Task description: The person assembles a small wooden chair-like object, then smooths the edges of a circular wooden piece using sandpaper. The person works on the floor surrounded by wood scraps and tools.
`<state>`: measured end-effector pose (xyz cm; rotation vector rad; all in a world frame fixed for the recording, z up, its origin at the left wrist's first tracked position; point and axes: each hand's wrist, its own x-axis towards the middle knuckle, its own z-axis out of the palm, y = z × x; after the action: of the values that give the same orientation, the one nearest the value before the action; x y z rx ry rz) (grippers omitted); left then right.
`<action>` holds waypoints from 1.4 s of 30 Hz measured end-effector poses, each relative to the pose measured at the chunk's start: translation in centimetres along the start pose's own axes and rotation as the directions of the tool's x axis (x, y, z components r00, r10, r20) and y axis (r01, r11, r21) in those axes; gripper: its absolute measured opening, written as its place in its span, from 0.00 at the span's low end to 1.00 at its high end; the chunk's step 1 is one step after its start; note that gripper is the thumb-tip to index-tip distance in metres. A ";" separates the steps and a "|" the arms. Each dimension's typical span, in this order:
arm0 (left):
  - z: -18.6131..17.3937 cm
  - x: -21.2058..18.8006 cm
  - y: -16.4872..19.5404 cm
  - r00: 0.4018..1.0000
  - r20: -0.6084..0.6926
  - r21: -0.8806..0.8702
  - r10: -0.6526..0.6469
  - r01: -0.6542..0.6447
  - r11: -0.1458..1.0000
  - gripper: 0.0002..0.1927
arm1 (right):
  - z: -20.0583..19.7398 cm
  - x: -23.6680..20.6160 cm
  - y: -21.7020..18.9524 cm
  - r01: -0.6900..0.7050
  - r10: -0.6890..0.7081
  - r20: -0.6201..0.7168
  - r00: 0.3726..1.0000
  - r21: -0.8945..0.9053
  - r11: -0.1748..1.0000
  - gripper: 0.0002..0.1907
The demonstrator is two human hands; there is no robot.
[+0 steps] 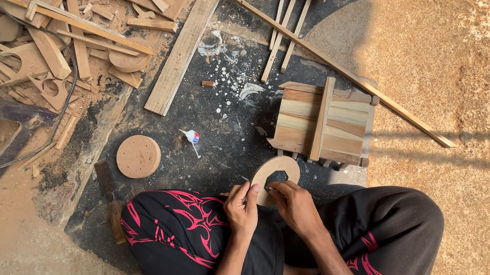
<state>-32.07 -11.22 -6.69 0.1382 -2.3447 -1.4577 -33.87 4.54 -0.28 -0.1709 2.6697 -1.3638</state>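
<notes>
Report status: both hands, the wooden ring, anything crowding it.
Left hand and right hand both grip the wooden ring, held over the lap. Slatted wooden box just beyond; not touching.

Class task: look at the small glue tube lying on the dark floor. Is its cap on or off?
Cannot tell. The glue tube lies flat on its side, its thin nozzle pointing lower right, too small to show a cap.

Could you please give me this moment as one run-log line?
left hand: grips wooden ring edge | right hand: fingers at ring's hole | nearby: slatted wooden box, round wooden disc, small glue tube
</notes>
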 end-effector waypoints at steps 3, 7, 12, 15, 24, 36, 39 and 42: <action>-0.1 0.2 0.0 0.998 -0.038 0.020 0.043 -0.042 0.999 0.11 | -1.0 0.3 1.7 -0.267 0.273 0.002 0.962 0.203 0.942 0.15; 0.0 0.2 0.2 0.999 -0.041 0.001 -0.011 0.011 1.000 0.12 | -1.3 0.1 3.0 -0.335 0.346 0.125 0.930 0.675 0.657 0.15; 0.2 0.1 0.1 0.996 -0.075 -0.138 -0.047 0.036 0.990 0.12 | -0.5 0.2 3.2 -0.431 0.348 0.296 0.890 0.797 0.423 0.13; 0.1 0.0 -0.2 0.994 -0.077 -0.202 -0.082 0.065 0.977 0.13 | -0.2 0.5 3.5 -0.383 0.414 0.148 0.898 0.727 0.571 0.14; -0.5 0.0 0.0 0.984 0.101 -0.408 -0.149 0.177 0.895 0.16 | 0.4 0.6 4.6 -0.355 0.446 0.117 0.887 0.791 0.498 0.11; 0.2 0.1 -0.2 0.955 0.186 -0.495 -0.231 0.294 0.818 0.17 | 1.4 0.3 3.8 -0.273 0.412 -0.010 0.911 0.734 0.622 0.15; 0.3 0.0 -0.5 0.957 0.158 -0.512 -0.244 0.290 0.808 0.17 | 1.9 0.2 3.3 -0.107 0.181 -0.028 0.983 0.712 0.694 0.07; 0.3 -0.1 -0.7 0.963 0.125 -0.520 -0.240 0.270 0.810 0.15 | 1.9 -0.1 2.2 -0.080 0.102 -0.060 0.993 0.301 0.950 0.13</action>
<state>-32.15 -11.23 -7.43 0.2739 -1.9123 -2.2167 -33.54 4.31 -3.18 0.0369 2.4512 -1.7499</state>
